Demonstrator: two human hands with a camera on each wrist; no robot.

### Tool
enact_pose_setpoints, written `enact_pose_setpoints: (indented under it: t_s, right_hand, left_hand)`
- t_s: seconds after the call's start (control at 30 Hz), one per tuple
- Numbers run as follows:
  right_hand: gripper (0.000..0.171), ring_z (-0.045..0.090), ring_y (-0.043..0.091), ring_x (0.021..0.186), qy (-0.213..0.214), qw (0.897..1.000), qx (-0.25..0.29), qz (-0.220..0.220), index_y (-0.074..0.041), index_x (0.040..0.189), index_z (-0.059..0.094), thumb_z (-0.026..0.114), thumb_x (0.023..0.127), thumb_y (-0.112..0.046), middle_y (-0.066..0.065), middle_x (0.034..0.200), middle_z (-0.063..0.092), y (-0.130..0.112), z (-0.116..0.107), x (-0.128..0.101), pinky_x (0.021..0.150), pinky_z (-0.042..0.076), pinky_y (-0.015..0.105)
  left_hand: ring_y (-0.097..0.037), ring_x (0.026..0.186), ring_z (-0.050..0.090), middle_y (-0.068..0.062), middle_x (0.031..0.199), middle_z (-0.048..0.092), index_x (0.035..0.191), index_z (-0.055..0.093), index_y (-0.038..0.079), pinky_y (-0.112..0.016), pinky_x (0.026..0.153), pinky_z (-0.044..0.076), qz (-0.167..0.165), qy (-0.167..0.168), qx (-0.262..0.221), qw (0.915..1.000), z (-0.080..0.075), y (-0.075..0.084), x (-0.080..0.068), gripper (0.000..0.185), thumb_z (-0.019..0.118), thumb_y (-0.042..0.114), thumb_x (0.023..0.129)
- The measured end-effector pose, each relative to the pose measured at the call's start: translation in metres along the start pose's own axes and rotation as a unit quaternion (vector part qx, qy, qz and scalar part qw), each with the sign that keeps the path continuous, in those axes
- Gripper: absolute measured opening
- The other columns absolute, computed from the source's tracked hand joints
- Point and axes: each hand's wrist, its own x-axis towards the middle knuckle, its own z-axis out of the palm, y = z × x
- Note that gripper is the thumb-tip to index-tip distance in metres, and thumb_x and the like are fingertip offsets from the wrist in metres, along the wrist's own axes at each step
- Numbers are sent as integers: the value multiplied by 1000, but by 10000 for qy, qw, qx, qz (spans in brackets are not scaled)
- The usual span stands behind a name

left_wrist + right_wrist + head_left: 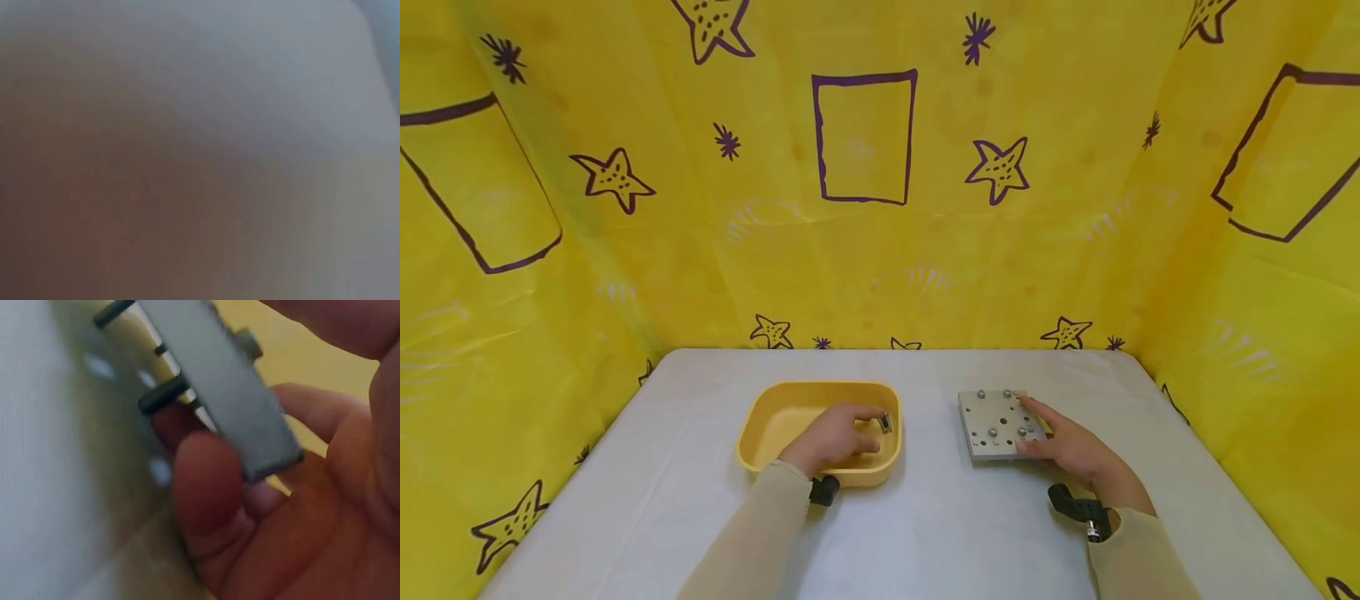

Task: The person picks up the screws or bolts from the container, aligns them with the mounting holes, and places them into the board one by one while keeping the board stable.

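the left hand (833, 435) reaches into the yellow tray (767, 425) on the counter (925, 525), fingers pinching a small metal piece (885, 423). the right hand (1075, 450) grips the corner of the metal plate (992, 423), fingers curled under its edge, bolts (992, 432) sticking through.

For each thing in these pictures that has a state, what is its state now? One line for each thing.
Yellow tub: upright on the table, the left hand is inside it.
Left hand: fingers curled, pinching a small metal part.
Metal plate: lifted off the table at the near edge, several screws in its holes.
Right hand: grips the plate's edge, thumb on top, fingers under.
Left wrist view: blurred, shows nothing clear.
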Motion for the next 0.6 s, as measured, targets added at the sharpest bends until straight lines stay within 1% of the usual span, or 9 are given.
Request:
enact_pose_setpoints:
  t_s: [0.1, 0.13, 0.17, 0.23, 0.33, 0.53, 0.6]
  right_hand:
    - [100, 30, 40, 133, 91, 9998, -165, -90, -29, 159, 26, 82, 78, -45, 20, 159, 22, 8, -1, 4, 108, 21, 63]
    - [101, 29, 40, 135, 95, 9997, -182, -120, -29, 159, 26, 83, 77, -46, 20, 160, 20, 10, 0, 5, 109, 17, 65]
    - [102, 28, 40, 136, 109, 9996, -226, -155, -29, 159, 26, 83, 77, -47, 20, 161, 19, 12, 0, 5, 110, 13, 66]
    - [102, 28, 39, 136, 102, 9997, -162, -154, -31, 159, 26, 83, 76, -49, 19, 161, 18, 16, 0, 6, 110, 12, 65]
    - [102, 31, 38, 132, 158, 9996, -154, -160, -33, 158, 27, 83, 75, -51, 17, 161, 20, 20, 0, 6, 110, 13, 64]
    - [103, 34, 36, 128, 234, 9996, 46, -167, -34, 158, 28, 84, 73, -49, 16, 160, 22, 25, 0, 8, 111, 14, 63]
    - [103, 33, 36, 129, 258, 9995, 29, -174, -35, 158, 28, 84, 73, -50, 15, 160, 23, 24, 0, 10, 111, 13, 63]
  left_hand:
    - [-28, 122, 53, -8, 132, 62, 133, 66, 13, -48, 106, 37, 102, 69, 253, 9996, 4, -3, 3, 49, 79, 16, 85]
    - [-29, 124, 52, -7, 131, 63, 131, 67, 14, -48, 107, 36, 126, 89, 349, 9993, 5, -4, 5, 48, 79, 16, 85]
    - [-29, 126, 51, -6, 131, 63, 130, 67, 14, -48, 108, 36, 146, 103, 440, 9989, 6, -5, 6, 48, 80, 16, 84]
    - [-31, 126, 51, -7, 131, 63, 129, 69, 16, -49, 108, 35, 163, 130, 629, 9978, 7, -6, 8, 47, 80, 17, 83]
    - [-31, 127, 51, -7, 131, 62, 127, 69, 16, -47, 108, 35, 262, 112, 942, 9951, 10, -8, 11, 45, 80, 16, 83]
    - [-32, 127, 51, -12, 131, 61, 122, 71, 8, -44, 108, 36, 690, 71, 1745, 9822, 13, -9, 16, 39, 75, 10, 84]
    - [-32, 126, 52, -13, 130, 60, 121, 72, 8, -44, 108, 37, 718, 81, 1905, 9790, 13, -8, 16, 36, 74, 10, 85]
